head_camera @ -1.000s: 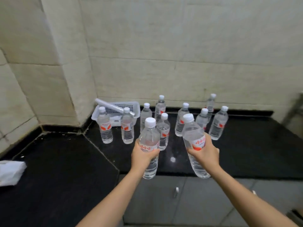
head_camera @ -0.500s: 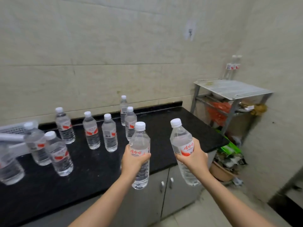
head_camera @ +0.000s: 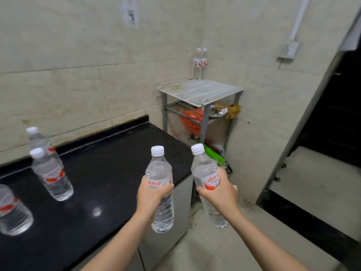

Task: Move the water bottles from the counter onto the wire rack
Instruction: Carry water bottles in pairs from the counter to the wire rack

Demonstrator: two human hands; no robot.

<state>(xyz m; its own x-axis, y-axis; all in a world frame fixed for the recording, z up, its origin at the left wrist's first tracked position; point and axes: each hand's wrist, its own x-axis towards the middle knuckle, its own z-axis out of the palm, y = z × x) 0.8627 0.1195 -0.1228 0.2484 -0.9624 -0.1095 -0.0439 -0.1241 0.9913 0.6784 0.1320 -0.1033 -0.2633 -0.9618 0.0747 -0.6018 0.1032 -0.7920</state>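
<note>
Left hand (head_camera: 152,194) wrapped round label band of first water bottle (head_camera: 158,167), upright, held above counter's (head_camera: 109,163) front right corner. Right hand (head_camera: 220,194) gripped second water bottle (head_camera: 205,169) same way, slightly tilted, past counter's right edge, over floor. Both were well short of wire rack (head_camera: 199,90), which stood just past counter's right end. Two racked bottles (head_camera: 199,63) stood side by side at rack top's back corner. Toward counter's left end: back bottle (head_camera: 39,141), middle bottle (head_camera: 49,175), front bottle (head_camera: 11,212) cut by frame.
</note>
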